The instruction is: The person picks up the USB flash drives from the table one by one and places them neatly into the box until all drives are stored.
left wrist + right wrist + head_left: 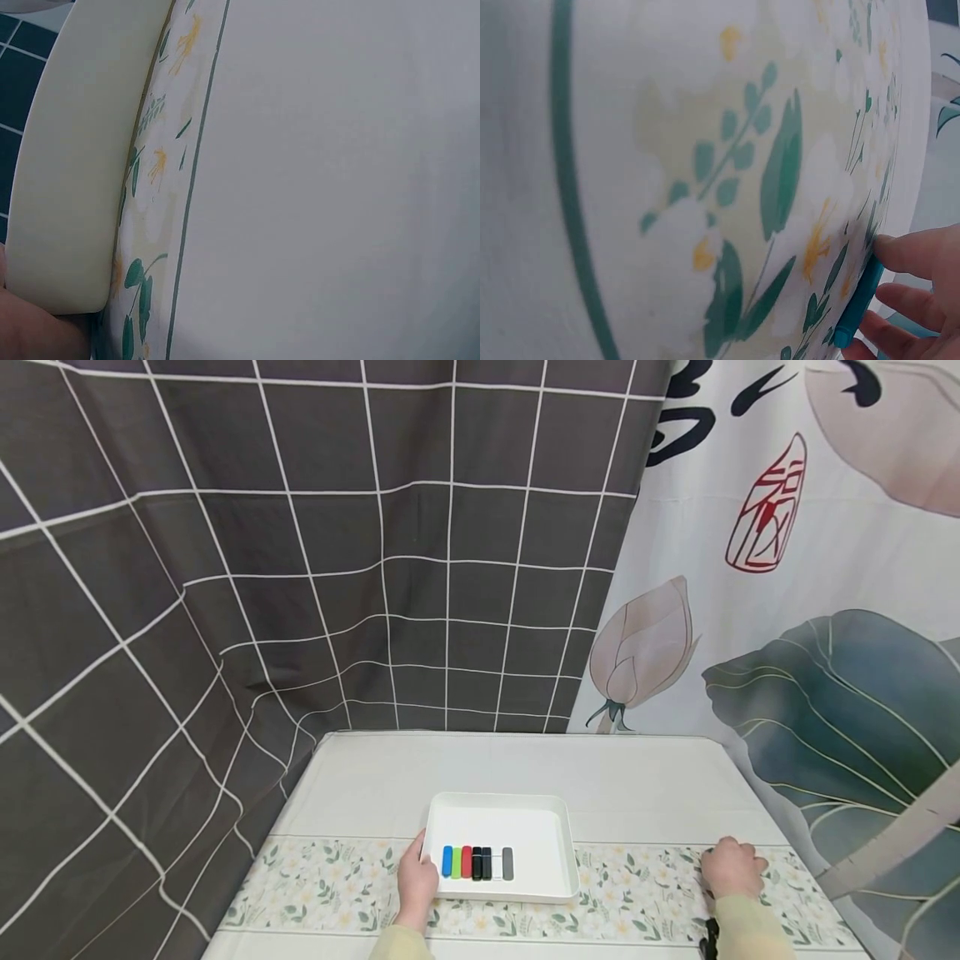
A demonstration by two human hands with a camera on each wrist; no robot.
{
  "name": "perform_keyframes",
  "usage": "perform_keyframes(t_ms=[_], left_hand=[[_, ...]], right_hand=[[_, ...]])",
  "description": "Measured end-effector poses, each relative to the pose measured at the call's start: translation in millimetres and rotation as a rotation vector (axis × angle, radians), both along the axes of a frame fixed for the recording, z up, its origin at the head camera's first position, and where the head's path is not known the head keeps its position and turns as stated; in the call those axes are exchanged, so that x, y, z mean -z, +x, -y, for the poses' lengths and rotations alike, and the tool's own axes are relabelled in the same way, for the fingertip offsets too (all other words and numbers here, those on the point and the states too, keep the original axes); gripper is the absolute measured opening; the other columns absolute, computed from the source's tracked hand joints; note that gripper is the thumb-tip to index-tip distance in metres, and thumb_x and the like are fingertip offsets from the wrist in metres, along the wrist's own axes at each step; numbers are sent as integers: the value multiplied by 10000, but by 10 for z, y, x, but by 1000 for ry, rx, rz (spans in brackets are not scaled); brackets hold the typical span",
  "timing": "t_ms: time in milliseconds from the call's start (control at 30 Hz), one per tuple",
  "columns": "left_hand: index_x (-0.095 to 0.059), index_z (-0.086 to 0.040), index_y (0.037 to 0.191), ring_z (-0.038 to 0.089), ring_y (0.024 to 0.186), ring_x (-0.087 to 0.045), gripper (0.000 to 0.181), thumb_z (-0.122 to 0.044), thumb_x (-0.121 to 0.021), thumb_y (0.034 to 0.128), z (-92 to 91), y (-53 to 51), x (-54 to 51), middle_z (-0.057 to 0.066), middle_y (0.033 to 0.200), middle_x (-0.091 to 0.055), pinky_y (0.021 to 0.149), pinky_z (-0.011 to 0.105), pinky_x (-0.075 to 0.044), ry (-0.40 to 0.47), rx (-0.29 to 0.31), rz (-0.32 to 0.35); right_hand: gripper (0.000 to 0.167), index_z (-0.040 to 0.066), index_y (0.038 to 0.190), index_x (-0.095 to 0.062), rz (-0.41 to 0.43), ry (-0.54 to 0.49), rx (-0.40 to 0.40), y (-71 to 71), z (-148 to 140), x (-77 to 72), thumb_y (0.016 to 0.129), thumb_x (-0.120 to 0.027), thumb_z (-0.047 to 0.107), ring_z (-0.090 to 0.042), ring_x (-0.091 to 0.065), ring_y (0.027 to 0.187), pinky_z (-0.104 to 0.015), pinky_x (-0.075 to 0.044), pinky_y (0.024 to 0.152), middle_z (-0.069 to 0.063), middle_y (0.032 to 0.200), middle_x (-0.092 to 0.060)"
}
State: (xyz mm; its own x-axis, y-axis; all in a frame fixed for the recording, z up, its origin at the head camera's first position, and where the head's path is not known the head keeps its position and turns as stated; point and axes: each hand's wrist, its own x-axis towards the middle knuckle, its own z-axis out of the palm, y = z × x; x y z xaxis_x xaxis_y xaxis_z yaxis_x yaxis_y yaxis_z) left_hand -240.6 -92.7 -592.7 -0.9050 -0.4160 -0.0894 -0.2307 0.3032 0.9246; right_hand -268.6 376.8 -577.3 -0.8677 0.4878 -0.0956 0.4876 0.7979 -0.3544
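Note:
A shallow white tray (504, 820) rests on the table. My left hand (417, 881) grips its left side, and in the left wrist view part of that hand (37, 326) touches the corner of the tray's wall (82, 165). A row of coloured sticks that look like markers lies inside, among them a blue one (447, 862), a red one (467, 862) and a grey one (507, 864). Well to the right of the tray, my right hand (733, 867) is low on the table. The right wrist view shows its fingers (911, 251) holding a teal marker (859, 304) against the cloth.
A white tablecloth (525, 764) with a floral band (637, 885) covers the table. Behind hangs a dark curtain with white grid lines (412, 527); a white curtain with lotus prints (675, 527) hangs at the right. Something black (708, 939) shows beside the right wrist.

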Motion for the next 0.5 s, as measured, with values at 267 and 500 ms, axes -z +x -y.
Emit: perform_keyframes(t_ms=[267, 500], left_hand=[[-470, 66, 1484, 532, 1435, -403, 559, 129, -433, 931, 0, 6, 3, 301, 1528, -475, 1203, 645, -370, -6, 2, -4], [-474, 67, 1481, 538, 1431, -405, 564, 132, -430, 923, 0, 13, -7, 306, 1522, -479, 1203, 652, -364, -15, 2, -9]], right_hand=[[327, -263, 1028, -561, -23, 25, -9, 19, 6, 8, 961, -540, 57, -649, -429, 1066, -637, -564, 764, -483, 1044, -426], [301, -248, 952, -603, -57, 63, -56, 24, -9, 20, 948, -540, 47, -613, -505, 969, -599, -465, 791, -459, 954, -490]])
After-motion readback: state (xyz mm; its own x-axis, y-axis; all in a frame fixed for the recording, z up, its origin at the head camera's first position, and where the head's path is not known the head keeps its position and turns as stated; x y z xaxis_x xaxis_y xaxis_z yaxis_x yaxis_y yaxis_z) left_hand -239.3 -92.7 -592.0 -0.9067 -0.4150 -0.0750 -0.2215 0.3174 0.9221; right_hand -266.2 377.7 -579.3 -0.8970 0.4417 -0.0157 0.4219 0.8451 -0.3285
